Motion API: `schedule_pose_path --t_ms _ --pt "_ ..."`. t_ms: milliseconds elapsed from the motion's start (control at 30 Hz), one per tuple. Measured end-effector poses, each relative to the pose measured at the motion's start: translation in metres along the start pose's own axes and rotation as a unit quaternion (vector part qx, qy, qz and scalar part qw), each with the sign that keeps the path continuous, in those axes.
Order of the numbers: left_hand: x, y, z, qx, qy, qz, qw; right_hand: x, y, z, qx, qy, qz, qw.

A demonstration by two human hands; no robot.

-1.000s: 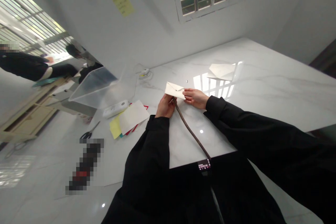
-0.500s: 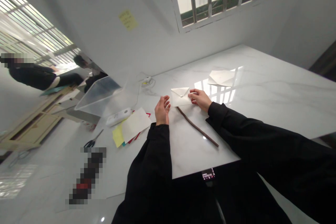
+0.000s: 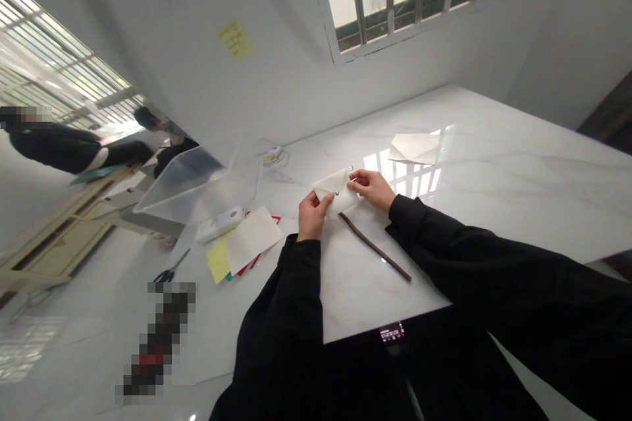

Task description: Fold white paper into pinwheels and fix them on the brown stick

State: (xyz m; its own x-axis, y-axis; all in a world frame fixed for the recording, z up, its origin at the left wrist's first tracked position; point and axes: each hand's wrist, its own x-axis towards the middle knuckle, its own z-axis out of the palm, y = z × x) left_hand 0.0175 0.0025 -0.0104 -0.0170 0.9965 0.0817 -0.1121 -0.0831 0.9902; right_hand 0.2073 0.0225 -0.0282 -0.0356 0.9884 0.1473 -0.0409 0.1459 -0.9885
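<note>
A small white envelope (image 3: 330,183) with a pointed flap and a shiny stud is held between both hands above the table. My left hand (image 3: 313,214) pinches its lower left part, thumb on the front close to the stud. On the right side, my right hand (image 3: 372,189) grips the envelope with thumb and fingers. A thin brown stick (image 3: 378,250) lies slantwise on the table, its upper end just below the envelope.
White paper (image 3: 413,147) lies farther back on the marbled table (image 3: 513,171). To the left are coloured sheets (image 3: 254,237), a white power strip (image 3: 221,223), scissors (image 3: 170,270) and a clear plastic bin (image 3: 185,177). Two people sit in the left background.
My left hand, open beside the envelope before, has closed on its left side. The envelope has tilted and come slightly lower, with my right hand still on it.
</note>
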Motion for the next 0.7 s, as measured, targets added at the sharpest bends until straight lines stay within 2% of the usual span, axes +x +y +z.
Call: schedule_pose_path --t_ms 100,233,300,367,500,700 --pt "0.001 0.000 0.000 0.005 0.012 0.006 1.000 -0.004 -0.003 -0.001 -0.072 0.017 -0.043 0.996" --pt "-0.001 0.002 0.001 0.020 0.018 0.016 1.000 -0.011 -0.018 -0.004 -0.191 0.095 -0.177 0.961" --pt "-0.002 0.003 0.002 0.028 0.021 0.023 0.999 -0.015 -0.026 -0.004 -0.233 0.087 -0.237 0.939" --pt "-0.002 0.002 0.002 0.029 0.018 0.028 0.999 -0.018 -0.030 -0.002 -0.259 0.046 -0.270 0.926" --pt "0.000 -0.001 0.004 -0.003 -0.007 0.032 0.999 -0.023 -0.029 0.005 -0.267 -0.026 -0.277 0.923" --pt "-0.002 0.002 0.008 -0.042 -0.035 -0.009 0.998 -0.022 -0.025 0.007 -0.267 -0.017 -0.261 0.927"
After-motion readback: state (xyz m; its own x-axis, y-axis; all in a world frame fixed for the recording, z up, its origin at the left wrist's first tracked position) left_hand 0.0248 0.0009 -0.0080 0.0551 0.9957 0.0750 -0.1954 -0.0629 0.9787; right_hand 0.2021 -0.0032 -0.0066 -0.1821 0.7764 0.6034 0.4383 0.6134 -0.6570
